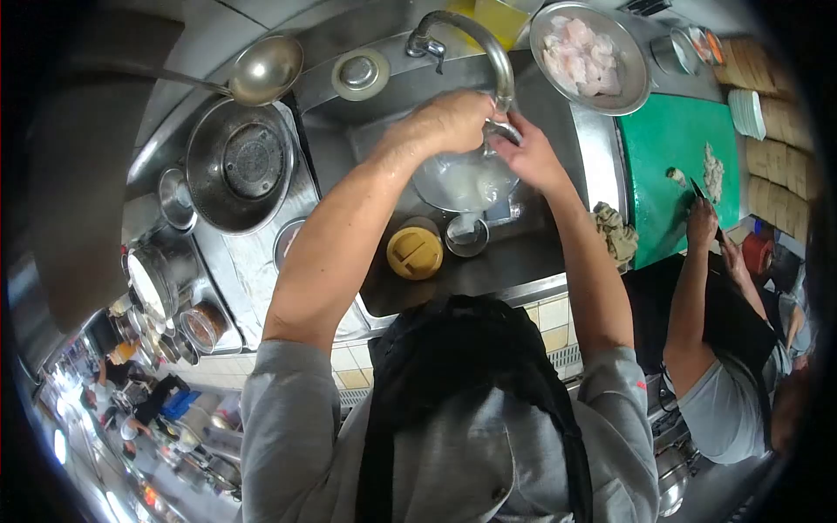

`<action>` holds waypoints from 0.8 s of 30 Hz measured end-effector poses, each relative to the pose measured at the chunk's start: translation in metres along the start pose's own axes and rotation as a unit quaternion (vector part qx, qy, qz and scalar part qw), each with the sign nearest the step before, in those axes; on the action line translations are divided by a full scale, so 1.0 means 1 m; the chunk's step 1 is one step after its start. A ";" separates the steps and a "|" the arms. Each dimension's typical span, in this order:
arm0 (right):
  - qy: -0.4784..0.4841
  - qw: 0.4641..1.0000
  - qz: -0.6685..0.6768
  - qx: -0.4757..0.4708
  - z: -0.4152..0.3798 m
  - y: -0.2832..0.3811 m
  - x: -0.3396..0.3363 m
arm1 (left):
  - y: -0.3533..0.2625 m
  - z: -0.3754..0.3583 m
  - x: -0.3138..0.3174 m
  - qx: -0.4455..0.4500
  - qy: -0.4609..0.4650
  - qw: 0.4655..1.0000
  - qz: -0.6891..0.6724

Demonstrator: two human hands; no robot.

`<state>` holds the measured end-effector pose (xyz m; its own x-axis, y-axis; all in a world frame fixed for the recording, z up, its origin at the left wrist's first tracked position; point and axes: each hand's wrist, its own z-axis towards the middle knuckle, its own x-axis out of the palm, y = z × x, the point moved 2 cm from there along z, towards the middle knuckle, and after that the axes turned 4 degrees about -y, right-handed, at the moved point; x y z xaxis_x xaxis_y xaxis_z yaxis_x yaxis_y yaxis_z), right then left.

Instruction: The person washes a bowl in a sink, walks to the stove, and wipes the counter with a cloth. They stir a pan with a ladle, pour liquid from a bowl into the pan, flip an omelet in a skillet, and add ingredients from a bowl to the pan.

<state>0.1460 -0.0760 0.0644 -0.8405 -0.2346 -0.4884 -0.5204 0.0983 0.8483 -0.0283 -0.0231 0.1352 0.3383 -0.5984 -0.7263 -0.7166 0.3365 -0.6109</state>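
Both of my hands are under the curved faucet point(506, 74) at the sink. My left hand point(462, 120) is closed round a shiny metal object point(501, 132) below the spout. My right hand point(532, 155) grips the other side of that same object, its fingers partly hidden. Just beneath them a bowl point(471, 185) holds cloudy water and something pale. A small metal cup point(467, 235) stands in the sink basin below the bowl. Beside the cup is a round yellow-brown container point(414, 253).
A bowl of pale meat point(588, 57) sits behind right. At a green cutting board point(645, 174), a co-worker's hands point(703, 222) hold a knife. On the left are a large metal basin point(240, 166) and a ladle point(266, 70). A crumpled cloth point(615, 234) lies by the sink.
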 end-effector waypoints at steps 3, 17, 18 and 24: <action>0.002 0.979 0.197 0.055 -0.024 -0.030 0.004 | 0.000 0.008 -0.006 0.015 -0.030 0.999 -0.022; -0.112 0.860 0.414 0.276 -0.076 -0.023 -0.011 | -0.002 -0.025 0.122 -0.120 -0.388 0.881 -0.241; -0.115 0.860 0.415 0.275 -0.080 -0.025 -0.009 | 0.000 -0.020 0.119 -0.119 -0.373 0.901 -0.185; -0.065 0.866 0.404 0.287 -0.098 -0.023 -0.004 | -0.013 0.026 0.059 -0.060 -0.156 0.985 0.045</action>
<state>0.1763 -0.1724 0.0676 -0.9559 0.2421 0.1661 0.2871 0.6533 0.7006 0.0167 -0.0432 0.0920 0.4279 -0.3121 -0.8482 -0.8124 0.2784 -0.5123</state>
